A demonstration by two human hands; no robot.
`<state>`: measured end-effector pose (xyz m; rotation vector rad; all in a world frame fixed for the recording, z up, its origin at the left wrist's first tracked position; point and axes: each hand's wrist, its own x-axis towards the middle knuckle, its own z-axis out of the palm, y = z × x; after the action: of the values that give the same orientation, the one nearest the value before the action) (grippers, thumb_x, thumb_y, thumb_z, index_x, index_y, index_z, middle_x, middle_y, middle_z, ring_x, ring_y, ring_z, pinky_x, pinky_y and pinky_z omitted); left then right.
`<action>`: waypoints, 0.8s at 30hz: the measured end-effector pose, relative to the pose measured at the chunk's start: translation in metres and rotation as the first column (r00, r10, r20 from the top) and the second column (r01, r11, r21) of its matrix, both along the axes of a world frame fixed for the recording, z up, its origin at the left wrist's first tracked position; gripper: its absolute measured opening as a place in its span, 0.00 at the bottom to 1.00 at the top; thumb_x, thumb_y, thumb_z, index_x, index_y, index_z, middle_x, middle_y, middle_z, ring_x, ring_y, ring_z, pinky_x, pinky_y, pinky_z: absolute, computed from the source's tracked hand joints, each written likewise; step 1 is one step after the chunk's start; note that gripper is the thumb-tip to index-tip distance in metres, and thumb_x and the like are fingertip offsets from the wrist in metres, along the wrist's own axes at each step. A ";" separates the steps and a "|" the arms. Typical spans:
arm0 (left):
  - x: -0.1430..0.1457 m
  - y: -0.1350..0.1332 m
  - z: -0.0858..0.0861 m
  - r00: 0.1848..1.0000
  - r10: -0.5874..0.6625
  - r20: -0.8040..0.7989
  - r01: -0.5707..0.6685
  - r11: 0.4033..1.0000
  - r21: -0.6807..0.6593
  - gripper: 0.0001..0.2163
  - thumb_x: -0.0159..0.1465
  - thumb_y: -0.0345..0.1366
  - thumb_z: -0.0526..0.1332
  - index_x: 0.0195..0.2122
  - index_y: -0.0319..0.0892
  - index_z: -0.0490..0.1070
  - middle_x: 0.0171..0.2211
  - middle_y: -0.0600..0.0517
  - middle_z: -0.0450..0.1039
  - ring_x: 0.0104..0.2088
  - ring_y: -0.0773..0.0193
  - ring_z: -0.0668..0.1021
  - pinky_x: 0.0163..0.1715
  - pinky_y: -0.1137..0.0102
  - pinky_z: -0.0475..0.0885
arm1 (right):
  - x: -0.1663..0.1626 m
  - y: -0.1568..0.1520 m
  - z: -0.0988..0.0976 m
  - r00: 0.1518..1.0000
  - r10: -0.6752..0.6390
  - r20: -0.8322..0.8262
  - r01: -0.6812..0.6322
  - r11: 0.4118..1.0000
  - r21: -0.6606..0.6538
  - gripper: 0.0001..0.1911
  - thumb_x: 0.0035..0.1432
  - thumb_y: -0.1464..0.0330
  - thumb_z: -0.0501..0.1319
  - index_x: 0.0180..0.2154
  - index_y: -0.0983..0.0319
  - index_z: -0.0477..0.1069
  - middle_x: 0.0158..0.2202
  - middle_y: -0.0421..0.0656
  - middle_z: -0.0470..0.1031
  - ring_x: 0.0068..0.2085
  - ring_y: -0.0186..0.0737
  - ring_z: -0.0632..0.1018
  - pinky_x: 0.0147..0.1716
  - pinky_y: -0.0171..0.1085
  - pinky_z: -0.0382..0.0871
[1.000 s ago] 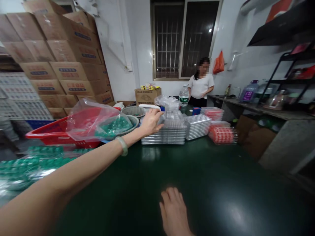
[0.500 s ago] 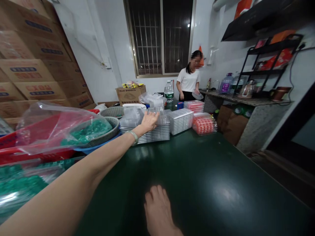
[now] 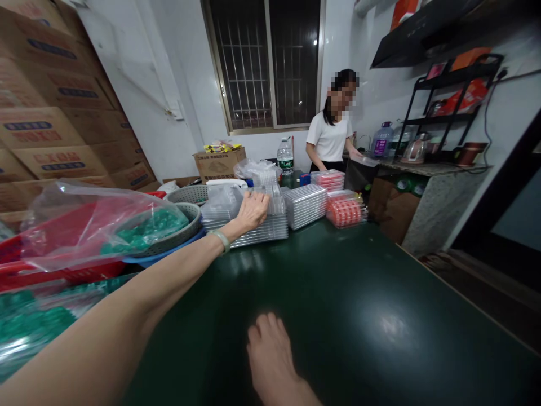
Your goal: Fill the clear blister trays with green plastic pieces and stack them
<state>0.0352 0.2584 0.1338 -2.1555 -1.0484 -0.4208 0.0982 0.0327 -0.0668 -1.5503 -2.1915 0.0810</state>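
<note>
My left hand (image 3: 252,210) reaches out over a stack of clear plastic trays (image 3: 262,230) on the green table. Its fingers are curled closed on a clear plastic tray (image 3: 256,193) at the top of the pile; the fingers partly hide it. A pale bangle sits on that wrist. Nearer to me, my right hand (image 3: 270,352) lies palm down on the table (image 3: 338,316), holding nothing, its fingers loosely extended. Right of the tray stack stands another stack of clear trays (image 3: 306,206), beside packs with red contents (image 3: 345,210).
At left are a grey basket (image 3: 192,220) of green pieces, a red basket (image 3: 97,273) and plastic bags (image 3: 84,220). Cartons (image 3: 38,127) are piled behind. Across the table a co-worker (image 3: 332,138) stands near a counter (image 3: 443,169). A water bottle (image 3: 284,158) stands at the back.
My left hand's fingers have curled further in over the tray. The co-worker has leaned nearer to the table, one arm stretched to the right. The view has shifted slightly.
</note>
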 end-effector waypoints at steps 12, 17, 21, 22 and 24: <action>0.011 -0.033 -0.002 0.996 -0.083 -0.016 0.084 0.996 0.035 0.16 0.56 0.27 0.50 0.47 0.35 0.62 0.39 0.39 0.68 0.40 0.49 0.70 0.40 0.57 0.55 | 0.002 -0.002 0.012 1.000 0.002 0.016 -0.003 0.999 0.052 0.13 0.53 0.77 0.53 0.38 0.63 0.71 0.42 0.49 0.70 0.46 0.50 0.70 0.46 0.50 0.62; 0.019 -0.013 0.007 0.998 -0.055 0.028 0.054 0.997 0.046 0.16 0.57 0.24 0.48 0.47 0.32 0.63 0.39 0.38 0.69 0.40 0.49 0.70 0.40 0.55 0.56 | 0.001 0.001 0.005 1.000 -0.029 0.010 0.028 0.996 0.086 0.13 0.53 0.78 0.52 0.36 0.60 0.72 0.39 0.46 0.70 0.43 0.48 0.71 0.41 0.46 0.63; 0.023 -0.005 0.006 0.999 0.004 0.036 -0.005 1.000 0.013 0.18 0.57 0.23 0.49 0.49 0.29 0.61 0.41 0.36 0.69 0.42 0.51 0.71 0.40 0.57 0.58 | 0.009 0.003 -0.012 0.994 0.018 0.106 -0.038 0.980 0.194 0.12 0.53 0.76 0.53 0.34 0.60 0.72 0.37 0.48 0.71 0.39 0.49 0.71 0.36 0.46 0.64; 0.024 -0.003 0.003 1.000 0.014 0.025 -0.014 1.000 -0.010 0.17 0.58 0.23 0.49 0.49 0.30 0.62 0.40 0.36 0.69 0.42 0.52 0.71 0.40 0.58 0.58 | 0.012 0.005 -0.017 0.990 0.037 0.138 -0.068 0.972 0.225 0.11 0.54 0.75 0.52 0.35 0.61 0.72 0.37 0.49 0.71 0.39 0.49 0.71 0.35 0.45 0.64; 0.025 0.004 -0.004 0.999 0.038 0.007 -0.037 0.997 -0.074 0.15 0.59 0.23 0.48 0.46 0.32 0.65 0.39 0.38 0.70 0.40 0.56 0.72 0.39 0.59 0.59 | 0.020 0.010 -0.026 0.979 0.080 0.188 -0.132 0.950 0.281 0.12 0.57 0.73 0.51 0.36 0.63 0.72 0.37 0.52 0.70 0.38 0.50 0.71 0.33 0.45 0.64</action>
<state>0.0601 0.2626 0.1300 -2.1969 -1.1232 -0.3796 0.1179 0.0428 -0.0925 -1.3160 -2.2961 -0.3449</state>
